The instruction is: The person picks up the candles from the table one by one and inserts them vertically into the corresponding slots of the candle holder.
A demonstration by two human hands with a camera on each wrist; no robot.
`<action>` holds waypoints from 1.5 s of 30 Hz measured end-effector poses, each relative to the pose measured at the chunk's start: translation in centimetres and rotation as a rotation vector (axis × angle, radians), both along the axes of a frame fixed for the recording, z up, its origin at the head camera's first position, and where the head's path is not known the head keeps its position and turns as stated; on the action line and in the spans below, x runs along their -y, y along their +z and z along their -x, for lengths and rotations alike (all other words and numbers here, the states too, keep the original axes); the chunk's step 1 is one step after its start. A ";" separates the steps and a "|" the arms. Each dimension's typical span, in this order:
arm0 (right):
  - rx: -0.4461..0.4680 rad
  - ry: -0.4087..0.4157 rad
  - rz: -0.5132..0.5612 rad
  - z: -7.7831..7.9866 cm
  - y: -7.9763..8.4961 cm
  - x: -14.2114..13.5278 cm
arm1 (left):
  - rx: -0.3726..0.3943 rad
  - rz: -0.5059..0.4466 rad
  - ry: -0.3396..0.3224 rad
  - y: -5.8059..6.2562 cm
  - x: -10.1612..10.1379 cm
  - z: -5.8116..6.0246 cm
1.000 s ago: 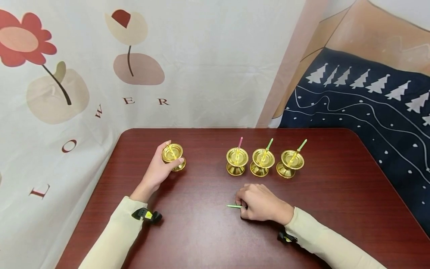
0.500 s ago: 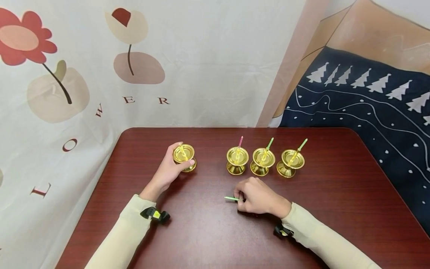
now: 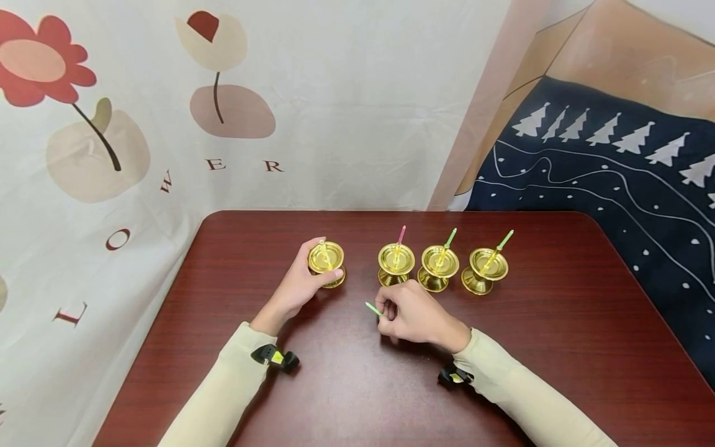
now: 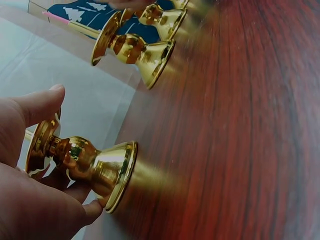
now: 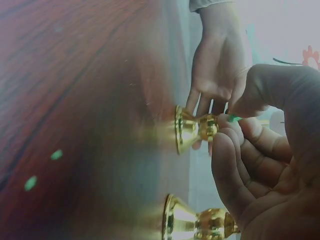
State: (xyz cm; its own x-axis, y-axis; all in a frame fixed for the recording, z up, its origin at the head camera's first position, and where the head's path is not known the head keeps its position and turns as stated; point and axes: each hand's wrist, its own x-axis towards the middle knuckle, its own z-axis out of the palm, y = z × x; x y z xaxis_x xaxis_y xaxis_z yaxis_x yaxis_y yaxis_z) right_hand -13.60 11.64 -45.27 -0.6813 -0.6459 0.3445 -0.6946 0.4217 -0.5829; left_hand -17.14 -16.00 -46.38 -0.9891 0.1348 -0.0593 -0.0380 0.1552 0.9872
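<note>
My left hand [image 3: 296,285] grips a gold candle holder [image 3: 326,259] left of centre, thumb on the near side and fingers round the far side. A clear yellowish socket stands in its dish, with no candle in it. The left wrist view shows the holder's flared base [image 4: 117,175] upright, at or just over the tabletop. To the right, my right hand [image 3: 416,313] pinches a thin green candle [image 3: 373,308] between thumb and fingertips. Its free end points left and away, towards the held holder. Most of that candle is hidden in the right wrist view.
Three more gold holders stand in a row: one with a pink candle [image 3: 402,234], one with a green candle [image 3: 450,238] and another with a green candle [image 3: 505,239]. The right hand is close in front of the leftmost. A brown table [image 3: 558,347] lies beneath; a printed curtain [image 3: 346,124] hangs behind.
My left hand has brought its candle holder rightward, nearer the row. My right hand has moved forward and slightly left with the green candle, whose free end has swung upward in view.
</note>
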 end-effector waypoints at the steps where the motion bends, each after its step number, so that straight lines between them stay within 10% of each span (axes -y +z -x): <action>1: -0.010 -0.005 0.015 0.1 0.1 0.2 | -0.001 0.000 -0.001 0.0 -0.2 0.0; 45: -0.145 -0.205 0.381 5.1 3.8 6.5 | -0.011 -0.032 -0.096 0.4 -3.3 -0.8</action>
State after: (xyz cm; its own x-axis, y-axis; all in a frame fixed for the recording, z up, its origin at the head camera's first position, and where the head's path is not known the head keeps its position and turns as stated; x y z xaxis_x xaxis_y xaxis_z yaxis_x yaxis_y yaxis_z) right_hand -18.72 5.18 -41.51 -0.7091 -0.3113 0.6327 -0.7049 0.3330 -0.6262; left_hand -16.38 -12.73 -46.00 -0.9720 0.2309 -0.0426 -0.0135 0.1263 0.9919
